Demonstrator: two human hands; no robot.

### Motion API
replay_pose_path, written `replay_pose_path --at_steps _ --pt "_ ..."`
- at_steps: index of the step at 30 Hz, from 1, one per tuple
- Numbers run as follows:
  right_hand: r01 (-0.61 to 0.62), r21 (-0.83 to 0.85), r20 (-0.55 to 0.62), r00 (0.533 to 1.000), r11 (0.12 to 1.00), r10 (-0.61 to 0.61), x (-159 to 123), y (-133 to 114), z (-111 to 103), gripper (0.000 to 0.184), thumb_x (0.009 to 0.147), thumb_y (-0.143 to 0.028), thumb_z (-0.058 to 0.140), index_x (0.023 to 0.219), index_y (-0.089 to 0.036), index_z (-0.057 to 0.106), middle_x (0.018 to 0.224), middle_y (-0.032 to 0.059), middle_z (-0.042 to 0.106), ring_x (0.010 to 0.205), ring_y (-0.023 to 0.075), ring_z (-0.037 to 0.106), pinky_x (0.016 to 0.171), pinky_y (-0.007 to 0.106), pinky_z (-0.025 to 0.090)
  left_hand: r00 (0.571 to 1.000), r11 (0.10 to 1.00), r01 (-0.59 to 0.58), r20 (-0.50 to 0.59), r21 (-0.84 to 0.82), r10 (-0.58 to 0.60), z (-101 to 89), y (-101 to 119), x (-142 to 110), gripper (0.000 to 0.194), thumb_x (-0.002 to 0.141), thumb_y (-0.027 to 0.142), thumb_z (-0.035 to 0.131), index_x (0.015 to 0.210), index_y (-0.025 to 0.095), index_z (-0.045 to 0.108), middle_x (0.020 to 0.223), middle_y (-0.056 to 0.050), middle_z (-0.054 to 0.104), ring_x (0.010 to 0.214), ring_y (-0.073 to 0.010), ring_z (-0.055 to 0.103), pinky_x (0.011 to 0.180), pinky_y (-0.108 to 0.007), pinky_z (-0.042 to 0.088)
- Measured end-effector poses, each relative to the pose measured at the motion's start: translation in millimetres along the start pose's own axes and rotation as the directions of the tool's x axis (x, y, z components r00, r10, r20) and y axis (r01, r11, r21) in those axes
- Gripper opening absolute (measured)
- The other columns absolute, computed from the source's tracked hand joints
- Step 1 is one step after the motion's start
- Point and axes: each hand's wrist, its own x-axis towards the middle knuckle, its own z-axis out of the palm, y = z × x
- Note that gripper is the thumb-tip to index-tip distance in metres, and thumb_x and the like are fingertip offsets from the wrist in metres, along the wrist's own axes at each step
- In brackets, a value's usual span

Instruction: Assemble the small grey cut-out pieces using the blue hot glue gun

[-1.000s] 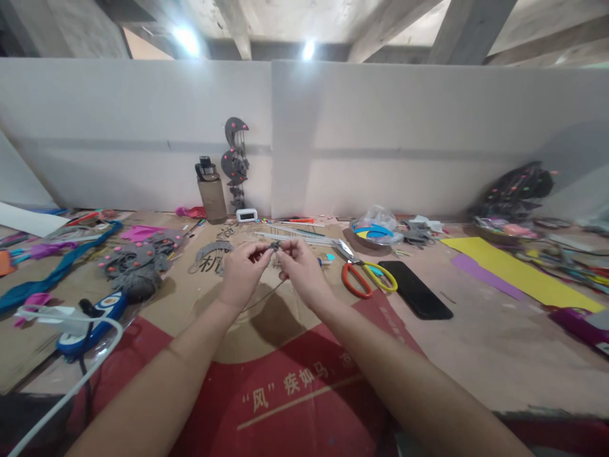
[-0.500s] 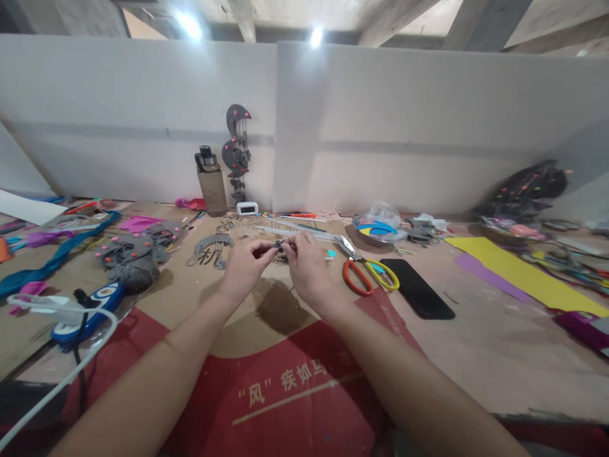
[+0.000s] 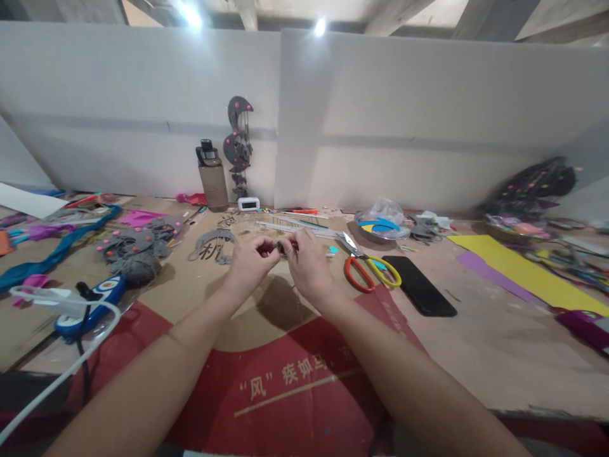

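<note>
My left hand (image 3: 250, 263) and my right hand (image 3: 308, 264) meet above the middle of the cardboard-covered table (image 3: 476, 330). Both pinch a small dark grey piece (image 3: 281, 247) between fingertips, held just off the surface. The fingers of each hand are curled closed around it. A grey cut-out shape (image 3: 212, 244) lies just left of my left hand. Scissors with one orange and one yellow handle (image 3: 368, 270) lie to the right of my right hand.
A black phone (image 3: 419, 285) lies right of the scissors. A bottle (image 3: 212, 179), a grey hanging ornament (image 3: 238, 146) and a small white clock (image 3: 248, 204) stand by the white wall. A blue glue gun (image 3: 92, 303) with a white cable sits left. Yellow and purple sheets (image 3: 518, 273) lie right.
Both hands stay pinched on the small piece and have drawn slightly closer together. The camera has tilted a little, shifting the table scene.
</note>
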Motion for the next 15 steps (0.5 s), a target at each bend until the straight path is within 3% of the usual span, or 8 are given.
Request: replay_pose_path --at_steps 9,15 --pt "-0.043 0.096 0.005 0.999 0.994 0.043 -1.2 -3.3 -2.6 0.018 0.087 -0.03 0.048 0.075 -0.018 0.054 0.078 0.0037 0.055 0.074 0.0158 0.05 0.068 0.029 0.038 0.996 0.993 -0.09 0.0 0.079 0.091 -0.6 -1.1 -0.8 0.015 0.074 0.024 0.057 0.08 0.017 0.069 0.071 -0.002 0.066 0.063 -0.0123 0.055 0.062 -0.024 0.039" --pt "-0.033 0.139 0.03 0.999 0.99 0.029 -1.3 -5.0 -1.4 0.018 0.086 -0.031 0.05 0.075 -0.018 0.057 0.077 0.0038 0.059 0.074 0.0156 0.051 0.068 0.029 0.038 0.996 0.99 -0.079 -0.038 0.118 0.084 0.8 -0.6 -0.5 0.011 0.072 0.024 0.058 0.074 0.017 0.067 0.062 -0.001 0.06 0.058 -0.012 0.049 0.057 -0.024 0.035"
